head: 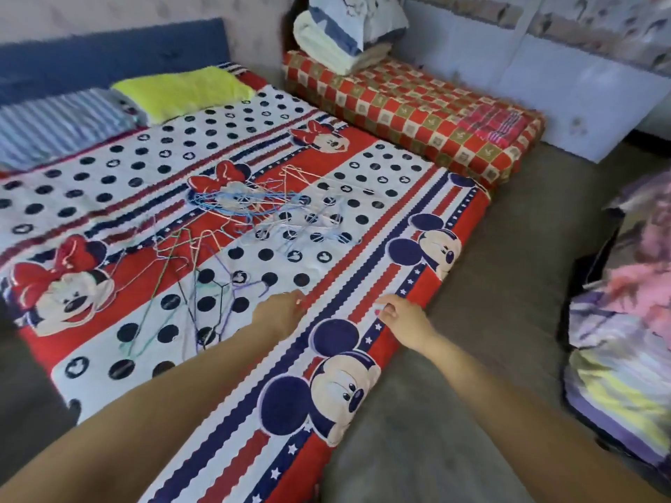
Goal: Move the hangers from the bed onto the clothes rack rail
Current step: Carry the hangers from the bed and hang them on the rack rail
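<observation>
Several thin wire hangers lie scattered on the bed [363, 285], which has a red, white and navy cartoon-mouse sheet. One tangle of blue and pink hangers [247, 201] sits mid-bed. Another loose group of green, purple and pink hangers [188, 285] lies nearer to me. My left hand [281, 312] reaches over the sheet, its fingers just right of the nearer group, holding nothing. My right hand [403, 317] hovers at the bed's right edge with fingers curled, nothing in it. No clothes rack rail is in view.
A yellow pillow [181, 90] and a striped pillow [54, 125] lie at the head of the bed. A red checkered mattress [417, 110] with folded bedding [341, 34] stands behind. Grey floor [508, 248] runs along the right, with a colourful bundle of fabric [628, 321] at far right.
</observation>
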